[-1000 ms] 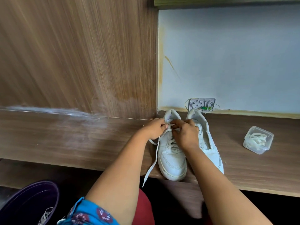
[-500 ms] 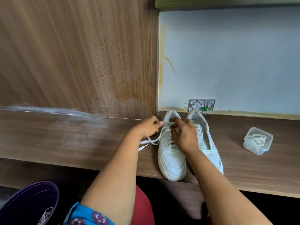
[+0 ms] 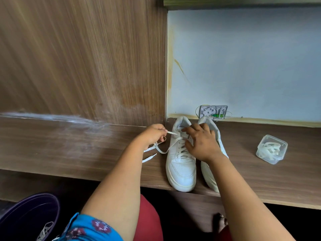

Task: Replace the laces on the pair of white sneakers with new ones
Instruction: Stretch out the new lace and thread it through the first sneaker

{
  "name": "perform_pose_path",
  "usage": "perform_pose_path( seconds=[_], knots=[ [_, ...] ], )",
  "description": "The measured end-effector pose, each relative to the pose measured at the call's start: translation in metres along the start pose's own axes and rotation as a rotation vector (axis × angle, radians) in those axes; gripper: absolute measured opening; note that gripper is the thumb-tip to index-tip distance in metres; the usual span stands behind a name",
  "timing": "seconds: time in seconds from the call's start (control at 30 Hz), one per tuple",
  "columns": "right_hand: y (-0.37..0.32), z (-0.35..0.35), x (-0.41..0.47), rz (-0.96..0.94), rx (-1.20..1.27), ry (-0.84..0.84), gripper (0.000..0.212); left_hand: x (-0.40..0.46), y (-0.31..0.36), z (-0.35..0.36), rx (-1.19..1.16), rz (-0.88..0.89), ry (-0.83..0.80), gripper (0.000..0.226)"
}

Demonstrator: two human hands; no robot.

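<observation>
Two white sneakers stand side by side on the wooden ledge [image 3: 69,150], toes toward me. The left sneaker [image 3: 180,169] carries a white lace [image 3: 162,151] through its eyelets. My left hand [image 3: 152,134] pinches that lace just left of the shoe's collar; its loose ends trail on the ledge. My right hand [image 3: 201,143] rests on the tongue and upper eyelets of the left sneaker, fingers spread. It hides much of the right sneaker [image 3: 211,178].
A clear plastic box [image 3: 271,149] with white laces sits on the ledge to the right. A small white wall fitting [image 3: 213,111] is behind the shoes. A dark purple tub [image 3: 29,214] with a lace in it stands at lower left, below the ledge.
My left hand has drawn the lace out to the left, away from the shoe, and the lace's hanging end now lies on the ledge. My right hand's fingers have spread over the tongue.
</observation>
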State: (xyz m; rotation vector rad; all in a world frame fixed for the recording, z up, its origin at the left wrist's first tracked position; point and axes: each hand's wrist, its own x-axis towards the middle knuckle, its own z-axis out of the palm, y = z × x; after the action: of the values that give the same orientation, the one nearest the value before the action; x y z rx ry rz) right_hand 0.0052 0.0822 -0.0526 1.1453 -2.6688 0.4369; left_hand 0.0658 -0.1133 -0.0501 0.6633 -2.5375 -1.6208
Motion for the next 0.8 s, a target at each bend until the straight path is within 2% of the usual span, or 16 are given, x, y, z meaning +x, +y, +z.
perform_pose_path(
  seconds=[0.23, 0.33, 0.43, 0.57, 0.67, 0.8],
  knots=[
    [-0.005, 0.004, -0.003, -0.033, 0.076, 0.020, 0.046, 0.000, 0.002, -0.006, 0.012, 0.016, 0.080, 0.025],
    [-0.007, 0.009, -0.003, -0.013, 0.105, 0.117, 0.037, -0.003, 0.007, 0.001, 0.049, -0.030, -0.031, 0.033],
    [-0.009, 0.012, 0.002, 0.041, -0.054, 0.173, 0.025, -0.004, 0.007, 0.016, 0.072, -0.069, -0.096, 0.051],
    [-0.020, 0.010, 0.011, 0.060, -0.217, 0.041, 0.028, 0.000, 0.008, 0.031, 0.043, -0.019, -0.058, 0.034],
    [-0.030, 0.009, 0.018, 0.117, -0.279, -0.081, 0.033, 0.003, 0.010, 0.029, -0.003, -0.004, -0.057, 0.031],
    [-0.025, 0.012, 0.026, 0.170, -0.205, -0.164, 0.034, 0.005, 0.005, 0.022, -0.010, 0.006, -0.072, 0.022]
  ],
)
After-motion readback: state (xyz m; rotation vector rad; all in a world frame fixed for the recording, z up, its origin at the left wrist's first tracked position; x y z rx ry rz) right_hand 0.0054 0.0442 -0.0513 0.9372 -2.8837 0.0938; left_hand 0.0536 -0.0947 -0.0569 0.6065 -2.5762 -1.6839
